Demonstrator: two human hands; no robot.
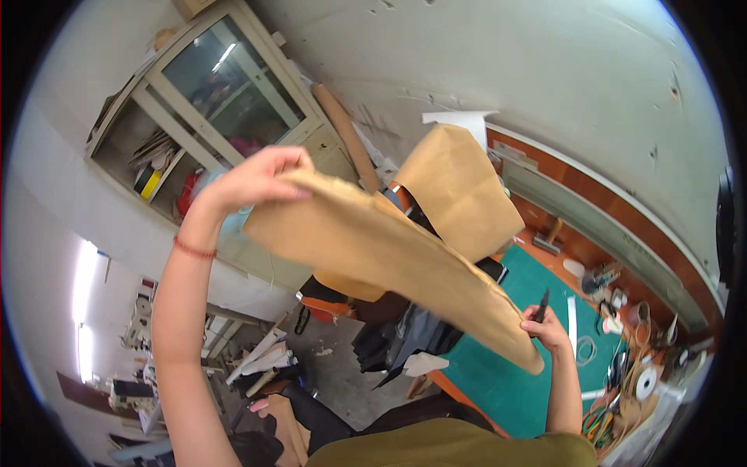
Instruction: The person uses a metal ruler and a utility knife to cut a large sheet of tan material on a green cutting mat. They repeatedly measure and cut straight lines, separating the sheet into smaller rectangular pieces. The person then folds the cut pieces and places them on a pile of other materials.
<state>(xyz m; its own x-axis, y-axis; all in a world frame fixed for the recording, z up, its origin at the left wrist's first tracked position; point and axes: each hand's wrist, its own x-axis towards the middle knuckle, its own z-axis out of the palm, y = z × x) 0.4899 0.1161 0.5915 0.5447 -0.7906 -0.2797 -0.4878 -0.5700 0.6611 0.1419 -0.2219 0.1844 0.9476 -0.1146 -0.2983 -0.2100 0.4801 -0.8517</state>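
Observation:
A large tan sheet (389, 257), leather or heavy paper, hangs in the air between my two hands, its top edge folded or curled and its lower part slightly blurred. My left hand (261, 183) pinches its upper left corner, raised in front of the cabinet. At the other end, my right hand (549, 330) grips the sheet's lower right edge above the green cutting mat (498, 373). A slim dark pen-like tool (542, 303) also sticks up from the fingers of that hand. Behind the held sheet stands another tan piece (467, 187), partly hidden by it.
A mallet (549, 236), a ring of clear cord (586, 350), a white spool (646, 381) and several tools crowd the bench's right side. Dark folded material (405, 338) hangs by the mat's left edge. A glass-doored cabinet (233, 86) stands at the far left; rolls (268, 358) lie below.

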